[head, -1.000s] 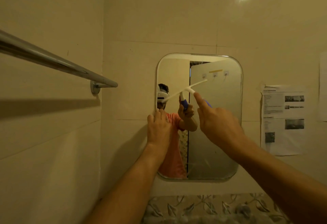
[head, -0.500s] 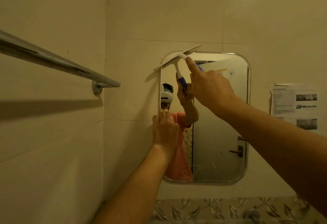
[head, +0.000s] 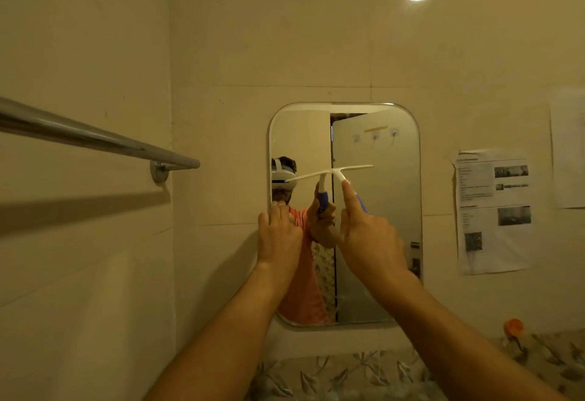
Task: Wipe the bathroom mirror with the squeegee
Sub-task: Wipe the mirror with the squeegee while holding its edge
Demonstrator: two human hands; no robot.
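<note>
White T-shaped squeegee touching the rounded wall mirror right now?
Touching. Head view: the white T-shaped squeegee meets its own reflection in the rounded wall mirror along the blade, no gap.

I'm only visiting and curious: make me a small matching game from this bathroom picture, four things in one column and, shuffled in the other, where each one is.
Things
1. squeegee
2. towel rail
3. printed sheet
4. left hand

Places
A. on the wall to the right of the mirror
B. resting at the mirror's left edge
C. on the side wall, left of the mirror
D. across the middle of the mirror, gripped by the right hand

Pairs: 1-D, 2-C, 3-A, 4-B
</note>
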